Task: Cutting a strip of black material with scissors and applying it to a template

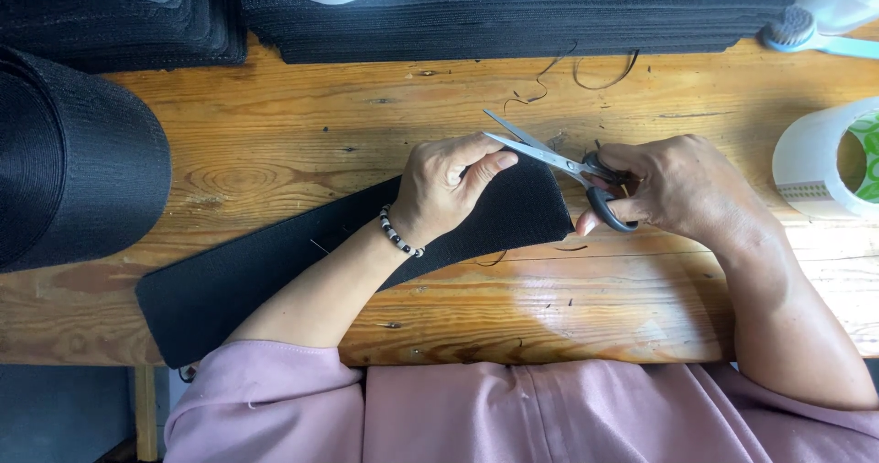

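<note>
Wooden planks, varnished and knotty, make up the bench point(302, 142) under the camera, and on it a long black fabric strip point(275, 266) lies slantwise, its long axis running from the near left up to the far right, where its cut end sits between the two hands. The left hand point(446, 188), with a beaded bracelet point(399, 236) at the wrist, presses down and pinches that far-right end, so it is the hand actually on the cloth. The right hand point(678, 188) is just right of the end, fingers through the black loops of a pair of scissors point(558, 163), whose blades stand parted and point leftward over the strip's far corner. Loose thread scraps point(568, 74) lie beyond. Stacks of black fabric point(513, 19) line the far edge, a big black roll point(64, 161) sits at the left, and a roll of clear tape point(824, 161) with a green print inside stands at the right; a small brush point(792, 28) lies far right
</note>
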